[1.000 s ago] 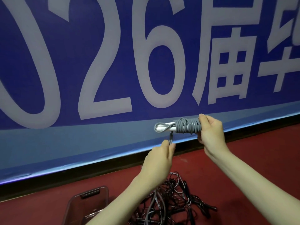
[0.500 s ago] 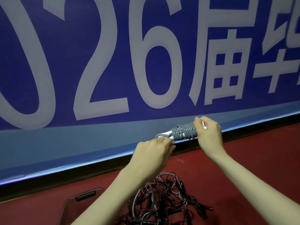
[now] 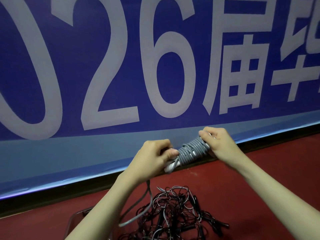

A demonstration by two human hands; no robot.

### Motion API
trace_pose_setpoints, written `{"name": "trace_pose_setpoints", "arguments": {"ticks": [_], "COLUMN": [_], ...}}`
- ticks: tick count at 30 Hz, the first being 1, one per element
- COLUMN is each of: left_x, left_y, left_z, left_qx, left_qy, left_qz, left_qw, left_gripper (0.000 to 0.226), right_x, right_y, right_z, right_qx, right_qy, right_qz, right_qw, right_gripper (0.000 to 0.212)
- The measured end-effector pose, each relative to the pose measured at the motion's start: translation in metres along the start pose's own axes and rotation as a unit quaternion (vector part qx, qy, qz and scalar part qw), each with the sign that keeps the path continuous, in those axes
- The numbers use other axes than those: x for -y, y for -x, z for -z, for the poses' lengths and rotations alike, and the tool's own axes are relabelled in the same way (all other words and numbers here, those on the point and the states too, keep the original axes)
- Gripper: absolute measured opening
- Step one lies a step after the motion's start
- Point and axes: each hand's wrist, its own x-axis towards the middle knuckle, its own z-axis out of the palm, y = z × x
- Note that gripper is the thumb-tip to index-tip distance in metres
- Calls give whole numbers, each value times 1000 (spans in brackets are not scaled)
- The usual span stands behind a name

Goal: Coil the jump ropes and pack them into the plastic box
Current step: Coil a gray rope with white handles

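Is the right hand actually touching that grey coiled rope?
Touching. The head view shows the right hand gripping one end of the grey coiled rope, fingers curled around it.

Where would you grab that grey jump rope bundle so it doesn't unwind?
Probably around the wrapped middle of the grey jump rope bundle, coming from the side with fingers closing across the turns. The coils sit tight there, so squeezing them should keep them in place. The left hand and right hand hold its two ends now, and a loose tail hangs from the left end.
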Motion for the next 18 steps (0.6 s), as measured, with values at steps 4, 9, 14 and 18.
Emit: {"name": "trace_pose_setpoints", "arguments": {"ticks": [4,9,14,18], "left_x": [1,8,4,-8], "left_y": [5,9,9,-2], "left_z": [3,3,-8,-16], "left_qx": [48,106,72,-21], "left_qy": [68,281,346,392], "left_qz": [-5,55,64,146], "left_qw": [997,952,933,908], "left_gripper": [33,35,51,56], "right_x": [8,21,22,25], "right_y": [4,6,7,9], "right_z": [-2,-5,-9,-18], "right_qx": [23,44,43,1], "right_qy": [-47,-107,-204,-287], "right_qz": [-27,-28,-65,-121], "right_qw": [998,993,976,950], "right_gripper": [41,38,43,34]}}
